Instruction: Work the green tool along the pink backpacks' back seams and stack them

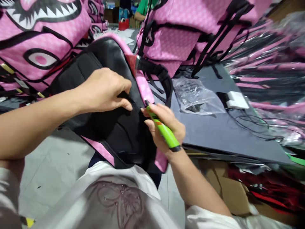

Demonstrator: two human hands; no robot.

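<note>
Gripping a slim lime-green tool (168, 133) with a black tip, the right hand (165, 125) has its fingers closed around the barrel, the tip pointing up and away at the edge of a black and pink bag (114, 125). Whether the tip touches the bag is too blurred to tell. The bag is directly in front of the wearer, tilted, its smooth black panel facing up and its lower end close to the white shirt (78, 194). The left hand (107, 90) lies over that black panel, thumb and forefinger curved with a narrow gap between them; whether they pinch the material cannot be told. A black strap (166, 81) loops out from the bag's right side.

Beyond, to the left, sits a pink bag with a toothy mouth and a round eye (40, 58). To the right, another pink bag (176, 44) stands on the dark gray surface (214, 133), with a clear plastic bag (197, 95), a white adapter (237, 100) and loose black cables (257, 122) nearby. Pink and black goods in plastic (267, 68) fill the far right. At the back, a person in green (143, 8) is partly visible.
</note>
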